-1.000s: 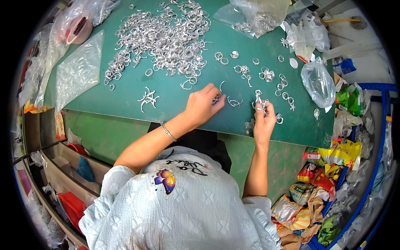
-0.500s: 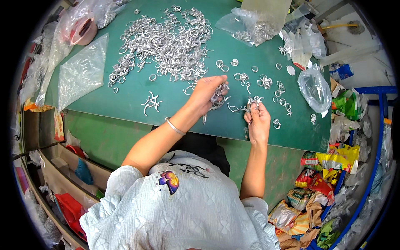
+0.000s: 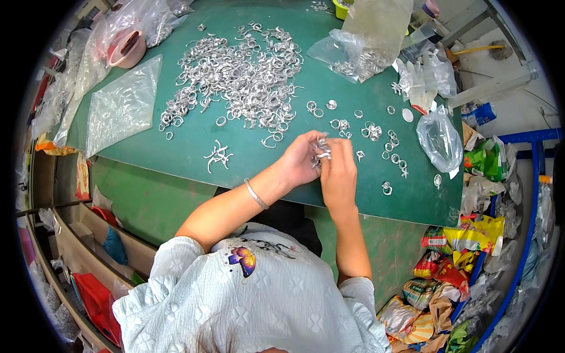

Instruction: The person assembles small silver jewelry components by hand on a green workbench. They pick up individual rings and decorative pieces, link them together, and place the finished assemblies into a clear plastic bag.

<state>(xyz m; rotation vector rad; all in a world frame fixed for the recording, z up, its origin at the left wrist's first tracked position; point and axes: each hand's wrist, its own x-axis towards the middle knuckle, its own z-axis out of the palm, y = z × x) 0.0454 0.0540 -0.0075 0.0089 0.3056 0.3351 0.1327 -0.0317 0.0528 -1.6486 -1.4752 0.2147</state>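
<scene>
Above the near edge of the green table point(image 3: 188, 147), my two hands are together. My left hand point(image 3: 300, 160) is cupped around a cluster of silver rings point(image 3: 321, 152). My right hand point(image 3: 339, 176) meets it from the right, fingers bent and pinched on the rings; its fingertips are partly hidden. Beyond my hands lies a large pile of silver rings point(image 3: 235, 76). A small group of curved silver pieces point(image 3: 218, 155) sits left of my left wrist. To the right are small clusters of rings point(image 3: 372, 130) and a single ring point(image 3: 386, 188).
A flat clear plastic bag point(image 3: 120, 112) and a pink bowl point(image 3: 128, 50) are at the left. Bags with metal pieces point(image 3: 368, 59) stand at the far right, and an open clear bag point(image 3: 438, 144) near the right edge. Colourful packages point(image 3: 477, 235) fill a blue rack point(image 3: 534, 194).
My right hand has moved left and up against my left hand, bringing the ring pieces together. My left hand has turned palm up and shifted slightly nearer. The view has shifted a little.
</scene>
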